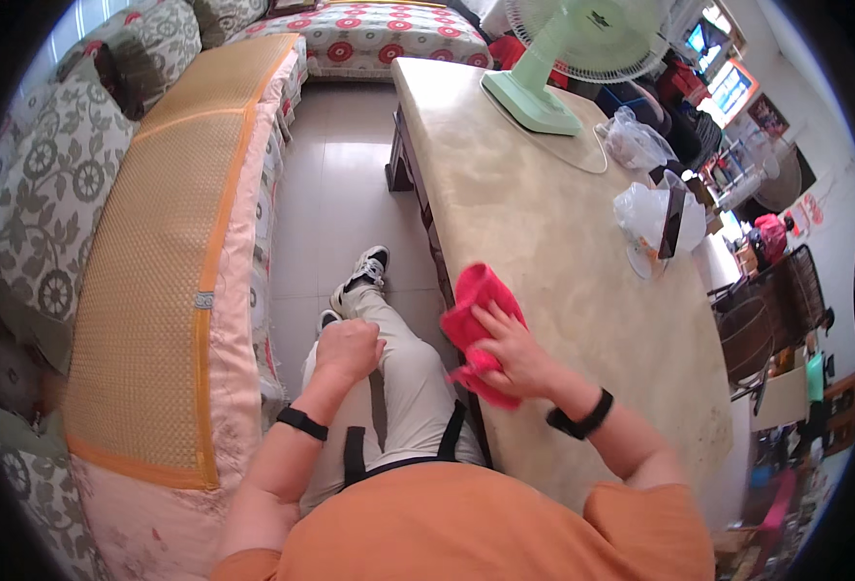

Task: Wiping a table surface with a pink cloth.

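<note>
My right hand (518, 352) grips a crumpled red cloth (479, 287), its fingers spread over the fabric. The cloth lies at the near left edge of a table (580, 240) with a pale, marbled-looking top, and part of it hangs past that edge. Curled into a fist, my left hand (351, 350) is held over my lap, above the light trousers (416, 378). Nothing shows in the fist. Each wrist wears a black band.
A green electric fan (536, 102) stands at the table's far end, its cord looping across the top. Clear plastic bags (638, 138) and a dark phone-like slab (672, 224) lie along the right edge. Left is a sofa with a woven mat (166, 240) and patterned cushions (57, 196).
</note>
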The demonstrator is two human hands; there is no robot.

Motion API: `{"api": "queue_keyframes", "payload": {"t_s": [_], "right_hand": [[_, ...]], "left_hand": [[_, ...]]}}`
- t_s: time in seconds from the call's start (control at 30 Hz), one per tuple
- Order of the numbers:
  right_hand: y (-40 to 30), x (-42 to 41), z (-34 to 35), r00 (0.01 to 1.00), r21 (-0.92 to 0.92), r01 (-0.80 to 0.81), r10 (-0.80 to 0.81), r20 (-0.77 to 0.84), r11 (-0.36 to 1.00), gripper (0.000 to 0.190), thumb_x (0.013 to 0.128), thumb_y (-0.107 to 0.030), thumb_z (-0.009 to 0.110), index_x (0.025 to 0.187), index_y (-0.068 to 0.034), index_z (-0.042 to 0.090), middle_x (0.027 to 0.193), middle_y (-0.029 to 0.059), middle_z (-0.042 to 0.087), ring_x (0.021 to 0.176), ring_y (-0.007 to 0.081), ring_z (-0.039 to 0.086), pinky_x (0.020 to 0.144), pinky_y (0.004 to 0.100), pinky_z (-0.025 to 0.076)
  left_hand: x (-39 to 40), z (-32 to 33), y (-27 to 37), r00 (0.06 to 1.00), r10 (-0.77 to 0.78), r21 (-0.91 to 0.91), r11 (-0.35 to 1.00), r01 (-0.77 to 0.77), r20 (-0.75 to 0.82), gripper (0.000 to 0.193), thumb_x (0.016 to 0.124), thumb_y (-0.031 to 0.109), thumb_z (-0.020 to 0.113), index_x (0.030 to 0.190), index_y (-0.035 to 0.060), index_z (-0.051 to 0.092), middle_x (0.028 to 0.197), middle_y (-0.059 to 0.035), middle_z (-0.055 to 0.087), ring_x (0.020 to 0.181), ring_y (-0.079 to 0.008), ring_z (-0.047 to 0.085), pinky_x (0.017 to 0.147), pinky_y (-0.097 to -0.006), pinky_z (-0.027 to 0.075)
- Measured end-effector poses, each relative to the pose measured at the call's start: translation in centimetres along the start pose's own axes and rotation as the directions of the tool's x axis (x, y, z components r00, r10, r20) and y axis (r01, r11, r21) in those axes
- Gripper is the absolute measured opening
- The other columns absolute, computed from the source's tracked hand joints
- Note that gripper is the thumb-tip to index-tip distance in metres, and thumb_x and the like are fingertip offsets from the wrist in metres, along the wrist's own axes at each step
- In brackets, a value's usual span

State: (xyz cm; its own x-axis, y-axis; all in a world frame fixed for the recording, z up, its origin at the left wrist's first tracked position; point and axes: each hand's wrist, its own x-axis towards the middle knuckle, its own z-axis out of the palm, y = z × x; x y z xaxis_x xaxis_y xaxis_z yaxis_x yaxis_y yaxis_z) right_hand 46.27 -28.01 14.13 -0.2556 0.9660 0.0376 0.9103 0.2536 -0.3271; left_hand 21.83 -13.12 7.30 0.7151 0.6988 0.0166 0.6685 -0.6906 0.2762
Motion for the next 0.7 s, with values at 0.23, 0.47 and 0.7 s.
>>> {"api": "queue_keyframes", "payload": {"t_s": [0.23, 0.47, 0.7], "right_hand": [[-4.5, -8.4, -0.4, 0.987, 0.075, -0.133, 0.125, 0.105, 0.988, 0.040, 0.080, -0.023, 0.062, 0.118, -0.011, 0.059, 0.148, 0.0262, 0.027, 0.137, 0.0464, 0.024, 0.110, 0.0524, 0.024], [1.4, -1.4, 0.7, 0.988, -0.126, -0.155, 0.152, -0.031, 0.980, 0.062, 0.083, -0.039, 0.062, 0.136, -0.012, 0.046, 0.149, 0.0259, 0.024, 0.138, 0.0439, 0.024, 0.108, 0.0518, 0.027], [9.2, 10.3, -1.4, 0.951, -0.112, -0.310, 0.307, -0.041, 0.944, 0.087, 0.084, -0.057, 0.054, 0.149, -0.009, 0.020, 0.153, 0.0235, 0.015, 0.142, 0.0391, 0.014, 0.112, 0.0501, 0.020]], "left_hand": [[-0.9, -0.4, -0.4, 1.000, -0.007, 0.029, 1.000, 0.007, -0.015, 0.025, 0.083, 0.031, 0.063, 0.081, 0.0069, 0.066, 0.081, -0.0124, 0.066, 0.078, -0.0309, 0.066, 0.069, -0.0426, 0.052], [-0.2, -1.2, 0.2, 0.996, 0.000, 0.046, 0.999, -0.003, 0.085, 0.025, 0.083, 0.031, 0.063, 0.082, 0.0059, 0.066, 0.084, -0.0133, 0.066, 0.080, -0.0325, 0.065, 0.070, -0.0436, 0.052], [0.2, -1.2, 0.2, 0.998, 0.003, 0.031, 0.999, -0.004, 0.056, 0.024, 0.082, 0.030, 0.063, 0.079, 0.0055, 0.065, 0.082, -0.0150, 0.065, 0.079, -0.0333, 0.064, 0.069, -0.0444, 0.051]]}}
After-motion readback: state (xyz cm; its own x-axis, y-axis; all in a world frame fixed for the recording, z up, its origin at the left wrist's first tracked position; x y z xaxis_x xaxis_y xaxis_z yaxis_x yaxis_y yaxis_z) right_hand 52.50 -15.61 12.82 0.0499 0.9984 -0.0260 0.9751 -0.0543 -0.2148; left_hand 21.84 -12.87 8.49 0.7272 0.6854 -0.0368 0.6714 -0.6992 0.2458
